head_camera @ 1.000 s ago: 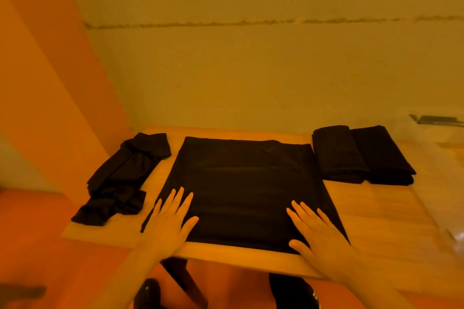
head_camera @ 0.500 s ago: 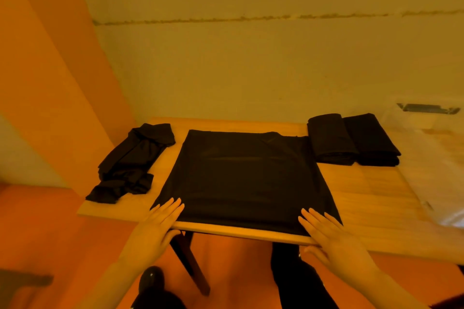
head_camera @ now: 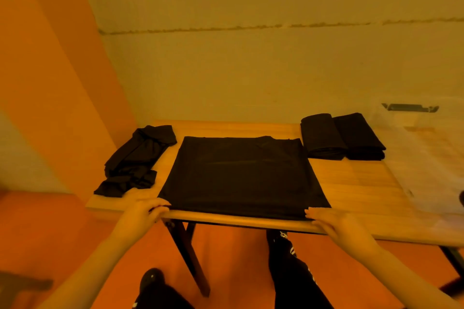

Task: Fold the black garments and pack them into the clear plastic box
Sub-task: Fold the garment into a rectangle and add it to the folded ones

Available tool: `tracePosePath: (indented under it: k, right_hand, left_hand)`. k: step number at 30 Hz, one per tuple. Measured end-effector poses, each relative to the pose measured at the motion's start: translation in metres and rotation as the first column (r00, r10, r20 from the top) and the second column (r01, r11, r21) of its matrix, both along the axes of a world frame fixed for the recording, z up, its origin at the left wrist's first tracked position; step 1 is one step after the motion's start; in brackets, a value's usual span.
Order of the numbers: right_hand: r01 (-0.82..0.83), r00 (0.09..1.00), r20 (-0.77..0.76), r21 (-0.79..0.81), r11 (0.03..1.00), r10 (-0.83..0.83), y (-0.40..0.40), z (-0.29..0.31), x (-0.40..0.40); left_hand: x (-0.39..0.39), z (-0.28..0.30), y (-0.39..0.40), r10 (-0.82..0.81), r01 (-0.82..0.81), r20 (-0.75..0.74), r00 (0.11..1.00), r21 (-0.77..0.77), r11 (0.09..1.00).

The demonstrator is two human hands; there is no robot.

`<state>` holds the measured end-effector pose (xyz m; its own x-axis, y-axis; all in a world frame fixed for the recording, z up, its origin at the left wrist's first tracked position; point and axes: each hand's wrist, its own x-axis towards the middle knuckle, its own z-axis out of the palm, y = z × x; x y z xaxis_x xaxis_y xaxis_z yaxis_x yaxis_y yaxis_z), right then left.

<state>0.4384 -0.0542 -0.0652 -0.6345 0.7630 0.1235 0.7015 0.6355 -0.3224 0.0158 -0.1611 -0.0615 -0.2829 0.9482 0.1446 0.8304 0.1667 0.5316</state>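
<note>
A black garment (head_camera: 241, 173) lies spread flat in the middle of the wooden table (head_camera: 356, 183), its hem along the front edge. My left hand (head_camera: 140, 213) pinches the hem's near left corner, fingers curled over the cloth. At the near right corner my right hand (head_camera: 334, 221) grips the hem the same way. Two folded black garments (head_camera: 341, 135) lie side by side at the back right. A crumpled black garment (head_camera: 138, 158) lies at the left edge. The clear plastic box (head_camera: 421, 148) stands at the far right, faint and partly cut off.
A wall runs close behind the table. A dark handle or latch (head_camera: 409, 107) shows on the box's far side. Bare wood lies between the spread garment and the box. Below the front edge are the table's dark legs (head_camera: 190, 253) and my own legs.
Both hands slid back from the flat cloth to the table's front edge and closed on the hem's two near corners. The view has drawn back from the table.
</note>
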Motion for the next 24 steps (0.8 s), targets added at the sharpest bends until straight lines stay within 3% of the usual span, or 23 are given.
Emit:
tracePosePath:
  k: [4, 6, 10, 16, 20, 24]
  right_hand:
    - [0.204, 0.966, -0.137, -0.109, 0.973, -0.218, 0.024, 0.024, -0.008]
    - [0.243, 0.912, -0.307, -0.129, 0.961, -0.271, 0.041, 0.047, -0.018]
    - [0.256, 0.836, -0.449, -0.191, 0.948, -0.316, 0.071, 0.107, -0.040]
    - [0.211, 0.678, -0.652, -0.269, 0.940, -0.339, 0.102, 0.183, -0.045]
    - [0.174, 0.588, -0.743, -0.269, 0.947, -0.319, 0.107, 0.224, -0.045]
    - [0.161, 0.598, -0.761, -0.192, 0.968, -0.250, 0.103, 0.258, -0.040]
  left_hand:
    - [-0.003, 0.030, 0.006, 0.056, -0.062, 0.051, 0.997, 0.114, 0.992]
    - [-0.008, 0.047, 0.017, 0.067, -0.081, 0.083, 0.994, 0.186, 0.979]
    - [-0.010, 0.094, 0.050, 0.120, -0.165, 0.156, 0.980, 0.318, 0.934]
    - [-0.017, 0.171, 0.085, 0.126, -0.261, 0.305, 0.944, 0.454, 0.852]
    - [-0.010, 0.213, 0.089, 0.105, -0.266, 0.325, 0.940, 0.506, 0.820]
    - [-0.004, 0.245, 0.082, 0.074, -0.262, 0.327, 0.942, 0.582, 0.770]
